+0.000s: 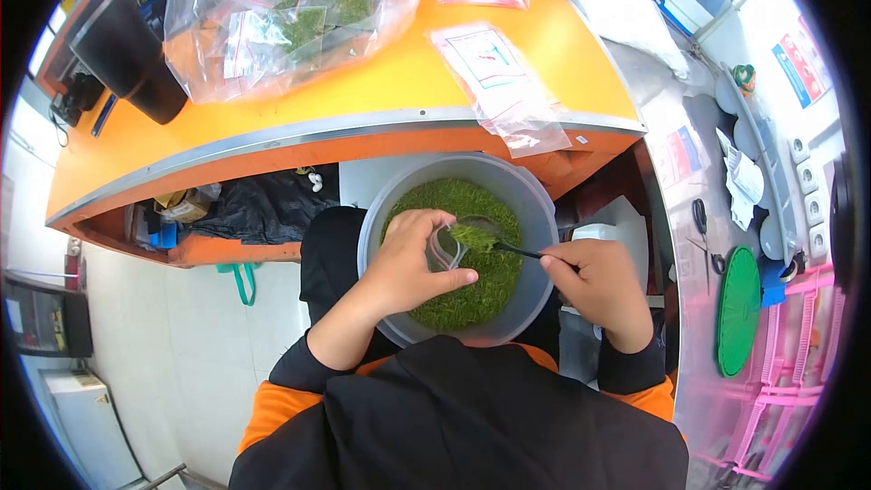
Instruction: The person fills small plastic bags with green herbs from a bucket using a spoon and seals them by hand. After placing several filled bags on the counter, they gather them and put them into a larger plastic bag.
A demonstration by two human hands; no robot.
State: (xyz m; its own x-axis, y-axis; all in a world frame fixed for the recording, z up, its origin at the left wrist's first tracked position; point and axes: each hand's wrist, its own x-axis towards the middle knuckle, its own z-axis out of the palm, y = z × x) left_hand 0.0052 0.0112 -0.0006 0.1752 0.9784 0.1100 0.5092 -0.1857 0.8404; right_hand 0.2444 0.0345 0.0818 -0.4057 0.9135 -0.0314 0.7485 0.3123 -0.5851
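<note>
A round translucent tub (369, 245) holds a bed of shredded green plant material (454, 295), like moss or dried leaves. Over it, my left hand (413, 259) grips a small clear zip bag (445, 249) with its mouth spread apart. My right hand (599, 286) is closed around the black handle of a spoon (517, 249). A heap of the green material (474, 236) sits on the spoon's bowl, right at the bag's mouth. How much the bag contains is hard to see.
On the orange desk (381, 82) lie a large clear bag (272, 23) with several filled packets, and a stack of labelled bags (494, 73) overhanging the front edge. A black tumbler (132, 54) stands left. Scissors (703, 227) and a green lid (738, 313) are at right.
</note>
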